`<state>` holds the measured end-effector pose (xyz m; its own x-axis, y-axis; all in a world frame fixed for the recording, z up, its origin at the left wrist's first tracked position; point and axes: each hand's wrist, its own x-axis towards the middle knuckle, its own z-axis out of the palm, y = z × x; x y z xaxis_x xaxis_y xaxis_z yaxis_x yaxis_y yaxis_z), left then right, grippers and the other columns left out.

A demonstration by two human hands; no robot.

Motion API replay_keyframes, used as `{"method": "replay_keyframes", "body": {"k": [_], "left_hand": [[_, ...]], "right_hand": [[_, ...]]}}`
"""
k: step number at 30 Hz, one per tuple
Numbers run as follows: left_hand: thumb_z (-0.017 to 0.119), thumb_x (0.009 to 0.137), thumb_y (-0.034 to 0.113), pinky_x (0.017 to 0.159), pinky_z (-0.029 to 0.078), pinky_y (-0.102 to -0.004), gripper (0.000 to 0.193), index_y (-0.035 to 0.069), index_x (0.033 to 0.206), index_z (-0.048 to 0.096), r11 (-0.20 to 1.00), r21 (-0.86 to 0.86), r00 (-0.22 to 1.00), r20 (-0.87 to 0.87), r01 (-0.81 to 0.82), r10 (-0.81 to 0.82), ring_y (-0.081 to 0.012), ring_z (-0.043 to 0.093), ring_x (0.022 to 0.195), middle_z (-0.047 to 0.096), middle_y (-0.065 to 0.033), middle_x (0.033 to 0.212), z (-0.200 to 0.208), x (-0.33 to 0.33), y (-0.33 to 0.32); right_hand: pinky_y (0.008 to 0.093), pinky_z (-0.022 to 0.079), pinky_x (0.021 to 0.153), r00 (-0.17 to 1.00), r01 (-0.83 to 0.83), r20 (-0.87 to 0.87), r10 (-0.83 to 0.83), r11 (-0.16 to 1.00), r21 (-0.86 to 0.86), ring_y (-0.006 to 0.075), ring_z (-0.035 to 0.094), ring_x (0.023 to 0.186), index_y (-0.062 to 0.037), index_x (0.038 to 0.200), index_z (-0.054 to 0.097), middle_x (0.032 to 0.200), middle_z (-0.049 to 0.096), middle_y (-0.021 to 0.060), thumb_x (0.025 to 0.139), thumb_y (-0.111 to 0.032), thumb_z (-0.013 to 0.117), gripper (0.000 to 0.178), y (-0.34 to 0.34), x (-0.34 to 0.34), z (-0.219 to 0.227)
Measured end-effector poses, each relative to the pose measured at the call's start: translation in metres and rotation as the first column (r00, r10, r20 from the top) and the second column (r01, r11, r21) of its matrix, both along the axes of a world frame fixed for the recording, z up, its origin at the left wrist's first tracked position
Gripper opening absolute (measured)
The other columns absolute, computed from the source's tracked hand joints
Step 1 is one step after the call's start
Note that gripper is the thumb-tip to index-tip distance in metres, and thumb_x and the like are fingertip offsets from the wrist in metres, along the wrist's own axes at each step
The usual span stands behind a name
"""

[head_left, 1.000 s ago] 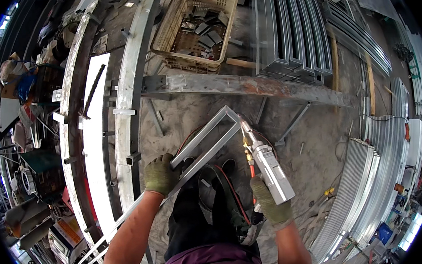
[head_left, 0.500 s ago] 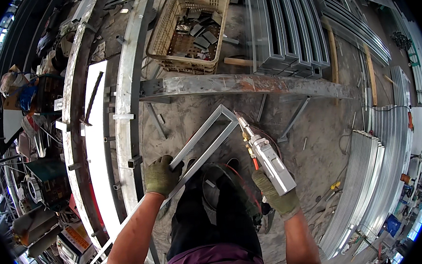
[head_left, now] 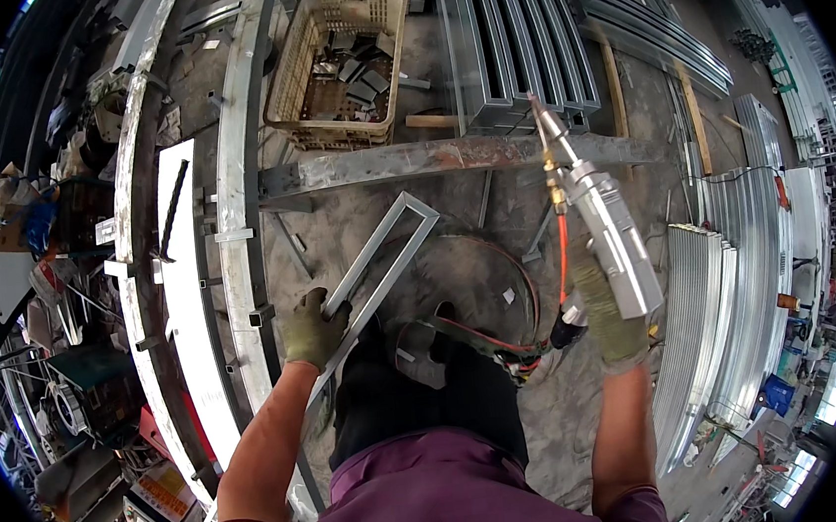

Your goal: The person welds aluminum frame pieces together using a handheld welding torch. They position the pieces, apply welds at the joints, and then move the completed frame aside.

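Gripping frame (head_left: 372, 251), L hand (head_left: 313, 335) closed; tool (head_left: 615, 234), R hand (head_left: 602, 319) closed; gry wkshp flr (head_left: 480, 285), metal stock (head_left: 518, 43) nr.

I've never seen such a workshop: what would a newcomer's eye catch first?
Likely the silver metal tool with an orange hose, in the green-gloved right hand. Next, the narrow grey metal frame in the left hand, then the cream plastic crate of metal pieces toward the top.

The gloved right hand (head_left: 610, 314) has carried the silver handheld tool (head_left: 609, 229) away from the corner of the metal frame (head_left: 387, 283), its tip now well apart and overlapping the stacked metal profiles (head_left: 518, 43) in view, with more orange hose (head_left: 563, 248) showing.
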<state>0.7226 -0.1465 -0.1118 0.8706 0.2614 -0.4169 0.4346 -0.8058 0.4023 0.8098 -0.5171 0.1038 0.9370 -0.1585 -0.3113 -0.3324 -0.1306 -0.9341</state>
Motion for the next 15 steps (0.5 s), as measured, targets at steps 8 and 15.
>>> {"method": "replay_keyframes", "body": {"k": [8, 15], "left_hand": [[0.08, 0.082, 0.043, 0.11, 0.044, -0.0502, 0.064, 0.004, 0.129, 0.063, 0.919, 0.266, 0.941, 0.256, -0.29, 0.223, -0.0413, 0.057, 0.128, 0.061, -0.0191, 0.137, -0.01, -0.038, -0.022], [0.083, 0.077, 0.045, 0.11, 0.041, -0.0458, 0.057, 0.009, 0.119, 0.071, 0.867, 0.284, 0.912, 0.135, -0.409, 0.386, -0.0349, 0.057, 0.126, 0.066, -0.0113, 0.127, -0.002, -0.035, -0.032]], "right_hand": [[0.0224, 0.042, 0.049, 0.995, -0.081, 0.069, 0.077, 0.995, 0.062, 0.0046, 0.054, 0.057, -0.0067, 0.111, 0.07, 0.079, 0.063, -0.0034, 0.098, -0.022, 0.08, 0.022, -0.037, 0.053, -0.023], [0.0248, 0.05, 0.065, 0.887, -0.332, 0.238, 0.396, 0.904, -0.268, 0.0058, 0.062, 0.076, -0.005, 0.123, 0.071, 0.091, 0.068, -0.0021, 0.101, -0.02, 0.076, 0.026, -0.108, 0.138, -0.038]]}}
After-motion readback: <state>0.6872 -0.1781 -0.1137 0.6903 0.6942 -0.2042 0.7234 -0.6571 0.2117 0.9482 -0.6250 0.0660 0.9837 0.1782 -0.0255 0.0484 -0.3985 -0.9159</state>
